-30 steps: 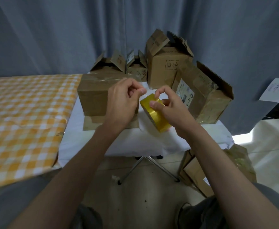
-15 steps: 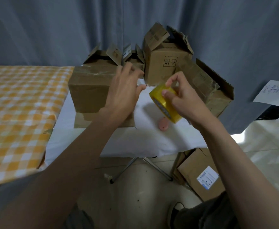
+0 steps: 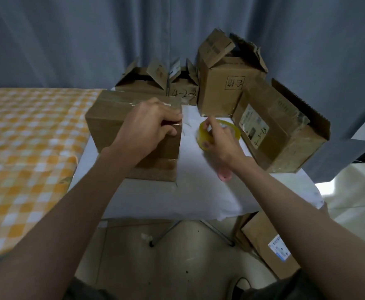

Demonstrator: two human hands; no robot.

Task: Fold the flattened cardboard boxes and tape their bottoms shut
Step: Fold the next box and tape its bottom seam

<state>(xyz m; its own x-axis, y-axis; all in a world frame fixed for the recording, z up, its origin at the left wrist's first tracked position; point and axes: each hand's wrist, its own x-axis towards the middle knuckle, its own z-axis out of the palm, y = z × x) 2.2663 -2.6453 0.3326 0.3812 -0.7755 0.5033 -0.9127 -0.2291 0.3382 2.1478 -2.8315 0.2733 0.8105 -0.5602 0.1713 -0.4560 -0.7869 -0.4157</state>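
Curtain (image 3: 69, 40), grey and pleated, closes off the back of the room; checked orange cloth (image 3: 25, 137) covers a surface on the left. Small white-covered table (image 3: 199, 191) in the middle carries the work. Along its far edge stand finished boxes with flaps up: a tall box (image 3: 222, 92), two low ones, and a labelled box (image 3: 274, 131) tipped on its side at right. More flat cardboard (image 3: 270, 245) leans on the floor under the table's right corner. Working box (image 3: 121, 126) sits upside down at the table's left, bottom face up, a glossy band of tape already along the seam. Left hand (image 3: 147, 131) rests at its near right corner, fingers together and curled over the edge, thumb against the side panel, apparently pressing a tape end down. Right hand (image 3: 218, 141) holds the yellow tape roll (image 3: 219, 134) just beside the box, just above the cloth, fingers hooked through the core and thumb on the outer rim. Pink object (image 3: 225, 175) lies under that wrist; cannot tell what it is. Judgement: seam is being sealed. To do it well, keep the left hand pinning the end firmly, draw the roll out taut and straight, rub down from the corner outward so no wrinkle lifts, and wrap the tail over the side.
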